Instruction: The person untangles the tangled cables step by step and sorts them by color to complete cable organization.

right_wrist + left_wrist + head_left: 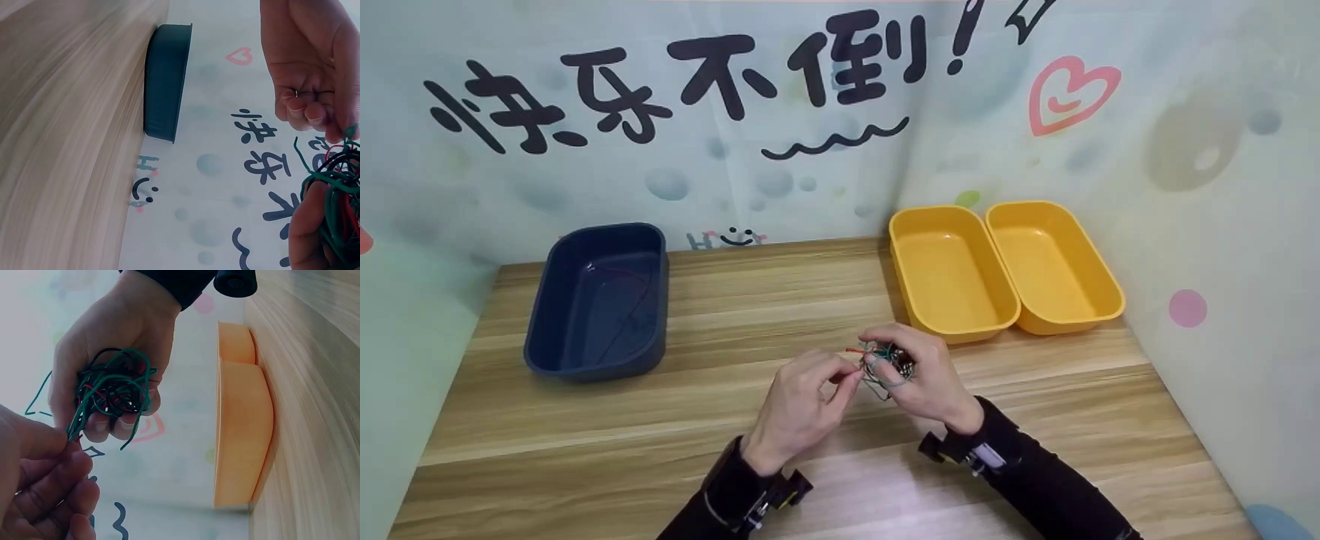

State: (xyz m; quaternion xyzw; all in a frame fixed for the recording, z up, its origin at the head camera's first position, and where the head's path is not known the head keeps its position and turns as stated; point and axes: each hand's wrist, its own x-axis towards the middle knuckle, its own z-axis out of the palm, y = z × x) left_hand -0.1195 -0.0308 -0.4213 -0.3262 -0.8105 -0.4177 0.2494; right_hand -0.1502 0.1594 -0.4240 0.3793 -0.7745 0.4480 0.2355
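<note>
A tangled bundle of thin wires (115,391), green, black and red, sits in my right hand (926,375), whose fingers curl round it above the table. My left hand (806,405) is close beside it, thumb and forefinger pinching wire strands at the bundle's edge. In the left wrist view the pinched green strands run from the bundle into the left fingertips (70,447). Loose green ends stick out of the tangle. The right wrist view shows only part of the bundle (337,191), at its right edge.
At the left of the wooden table (720,300) stands a dark blue bin (536,330) with a thin dark red wire (641,300) inside. Two yellow bins (956,277) stand side by side at the back right. Printed cloth walls (780,180) enclose the table's back and sides.
</note>
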